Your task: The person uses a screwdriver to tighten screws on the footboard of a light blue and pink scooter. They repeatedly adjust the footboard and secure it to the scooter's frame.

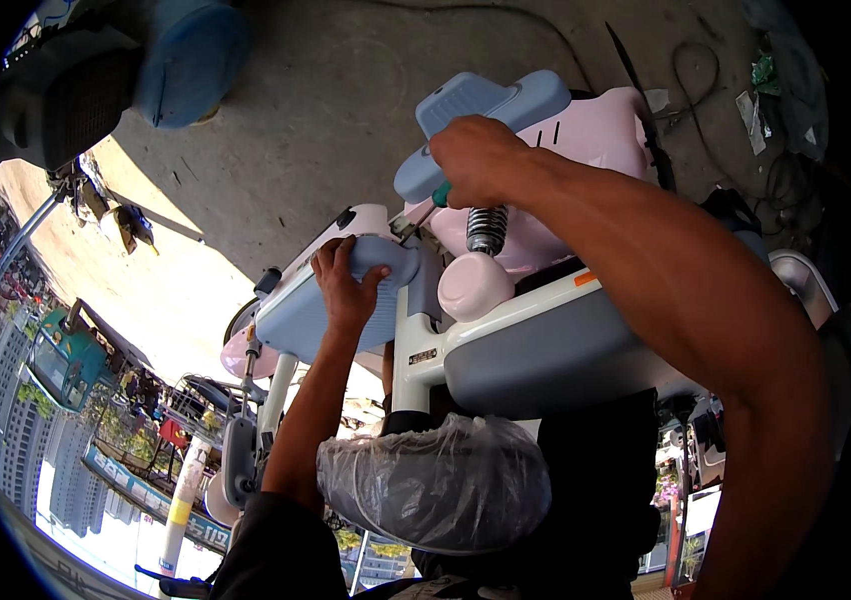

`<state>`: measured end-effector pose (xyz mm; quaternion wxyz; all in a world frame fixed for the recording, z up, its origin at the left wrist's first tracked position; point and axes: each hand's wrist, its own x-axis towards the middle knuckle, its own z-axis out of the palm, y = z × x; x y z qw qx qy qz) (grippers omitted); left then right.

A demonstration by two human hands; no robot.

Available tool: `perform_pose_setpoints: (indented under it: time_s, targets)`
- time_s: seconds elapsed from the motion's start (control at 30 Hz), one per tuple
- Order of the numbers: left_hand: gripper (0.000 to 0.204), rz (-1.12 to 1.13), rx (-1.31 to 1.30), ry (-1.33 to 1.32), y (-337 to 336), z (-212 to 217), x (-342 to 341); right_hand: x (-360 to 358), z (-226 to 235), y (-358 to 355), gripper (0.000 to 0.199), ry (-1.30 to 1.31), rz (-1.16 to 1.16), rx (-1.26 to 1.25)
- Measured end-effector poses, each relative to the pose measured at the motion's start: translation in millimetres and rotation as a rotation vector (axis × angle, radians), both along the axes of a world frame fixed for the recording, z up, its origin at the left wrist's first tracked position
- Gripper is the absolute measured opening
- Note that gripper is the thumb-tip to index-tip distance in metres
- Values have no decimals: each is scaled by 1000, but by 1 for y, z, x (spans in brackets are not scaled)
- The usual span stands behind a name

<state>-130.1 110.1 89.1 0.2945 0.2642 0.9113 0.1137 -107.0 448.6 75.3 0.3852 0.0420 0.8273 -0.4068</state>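
A pink, white and grey-blue scooter [426, 345] fills the middle of the view. My left hand [348, 285] lies on its ribbed grey-blue panel [326, 320], fingers and thumb spread over the upper edge. Farther right, my right hand [481, 160] is closed around the green handle of a screwdriver [442, 194]. The screwdriver's shaft slants down and left to the gap near the panel's end; its tip is hard to make out. Below the right hand are a coil spring [487, 232] and a round pink cover [476, 287]. A grey-blue plastic part [491, 100] lies beyond that hand.
A saddle wrapped in clear plastic [436, 485] is close to my body. At the far left stand a blue stool [191, 60] and a dark plastic object [61, 100]. Cables [681, 70] and scraps [754, 120] lie on the concrete floor at the far right.
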Motion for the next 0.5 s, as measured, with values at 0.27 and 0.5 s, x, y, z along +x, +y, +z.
perform_pose_setpoints:
  time_s: [0.27, 0.5]
  targets:
    - [56, -58, 70, 108, 15, 8, -2, -1, -2, -1, 28, 48, -36, -3]
    - [45, -254, 132, 404, 42, 21, -8, -5, 0, -4, 27, 65, 16, 1]
